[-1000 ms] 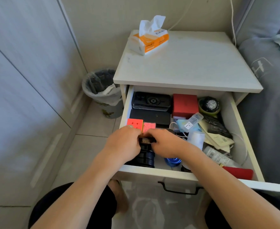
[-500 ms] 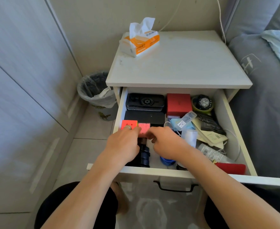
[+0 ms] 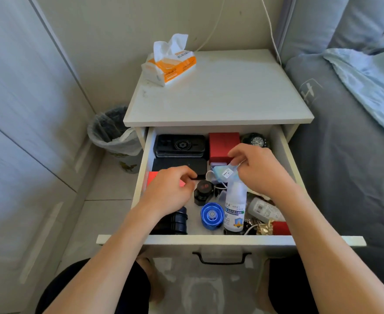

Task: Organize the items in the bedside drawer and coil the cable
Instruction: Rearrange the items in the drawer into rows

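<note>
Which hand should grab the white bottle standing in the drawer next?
Probably the right hand. It hovers just behind the white bottle, though its fingers pinch a small blue packet first. The left hand sits farther off, over the red cube.

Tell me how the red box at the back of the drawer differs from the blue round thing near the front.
The red box is square-cornered and plain red; the blue round thing is circular, with a pale centre. The box sits at the back of the drawer, partly behind the right hand; the blue one lies in full view near the front. Neither is being held.
</note>
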A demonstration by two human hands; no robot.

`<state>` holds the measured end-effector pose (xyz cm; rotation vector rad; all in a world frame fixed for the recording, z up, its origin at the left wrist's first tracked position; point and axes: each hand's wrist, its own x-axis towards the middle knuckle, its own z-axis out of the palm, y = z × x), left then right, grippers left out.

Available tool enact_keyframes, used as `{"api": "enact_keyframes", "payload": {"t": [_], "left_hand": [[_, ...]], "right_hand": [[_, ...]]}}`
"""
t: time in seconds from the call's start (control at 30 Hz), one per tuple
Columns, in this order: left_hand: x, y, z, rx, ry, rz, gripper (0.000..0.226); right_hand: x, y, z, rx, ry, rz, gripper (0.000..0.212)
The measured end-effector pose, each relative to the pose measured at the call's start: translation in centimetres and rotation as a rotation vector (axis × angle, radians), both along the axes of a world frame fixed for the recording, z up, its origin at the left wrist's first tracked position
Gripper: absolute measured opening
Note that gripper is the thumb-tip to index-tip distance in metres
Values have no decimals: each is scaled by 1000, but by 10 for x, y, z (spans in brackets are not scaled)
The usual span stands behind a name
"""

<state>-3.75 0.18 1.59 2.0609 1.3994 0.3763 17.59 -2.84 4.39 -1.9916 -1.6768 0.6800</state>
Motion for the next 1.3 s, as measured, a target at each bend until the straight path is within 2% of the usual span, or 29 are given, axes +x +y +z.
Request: {"api": "enact_keyframes", "payload": {"t": [0.07,0.13,0.37,0.43,0.5,0.57,0.73,0.83,0.93,1.0,1.1,1.2,1.3], "left_hand": [[14,7,-2,-48,-118,-16,16],[29,17,-6,-57,-128,-34,20],[72,29,-26,-25,-32,-220,66],[76,29,-30,77,-26,-252,54],[76,29,-29,223,85,-283,40],[74,30,-26,267,102,-232,35],[49,32,-7,225,-221,22,33],[22,20,14,113,-420,33,36],[-8,8,22,104,-468,42,35],[-18,8,17,162,-363,49,34],[-45,10,10,225,-17,71,31],[-61,12,6,164,252,81,32],[-70,14,3,131,409,-3,35]], "right_hand": [[12,0,-3,-53,-51,-8,49],[23,-3,-6,-117,-91,-1,46],[29,-13,-15,-298,-133,89,52],[30,-11,-14,-307,-132,98,54],[30,-10,-11,-301,-133,99,53],[30,-8,-8,-261,-131,89,48],[25,-4,-9,3,-112,41,38],[6,-5,-8,111,-201,208,46],[-17,-1,-9,63,-163,330,33],[-28,0,-9,9,-120,367,19],[-64,4,-19,-30,-221,428,7],[-84,9,-35,-66,-370,409,13],[-94,16,-42,-85,-385,418,21]]}}
